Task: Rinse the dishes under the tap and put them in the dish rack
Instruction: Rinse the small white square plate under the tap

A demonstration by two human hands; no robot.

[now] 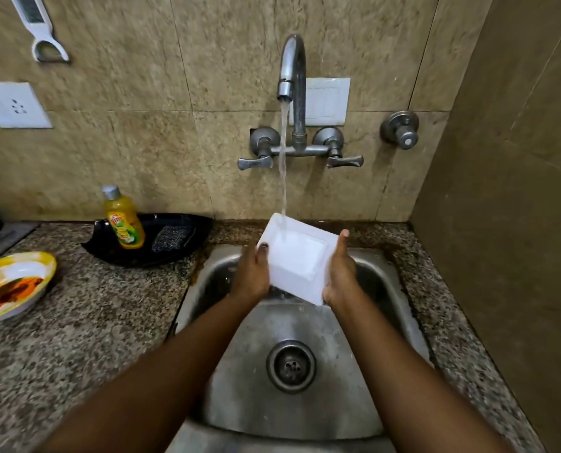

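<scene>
I hold a white square dish over the steel sink, tilted with its hollow side up. My left hand grips its left edge, thumb on the rim. My right hand cups its right edge, thumb up. Water runs from the wall tap into the dish's far corner. A yellow-rimmed bowl with orange and brown markings inside sits on the counter at the far left. No dish rack is in view.
A black tray behind the sink's left corner holds a yellow soap bottle and a steel scrubber. The speckled granite counter surrounds the sink. A brown wall closes the right side. The drain lies mid-sink.
</scene>
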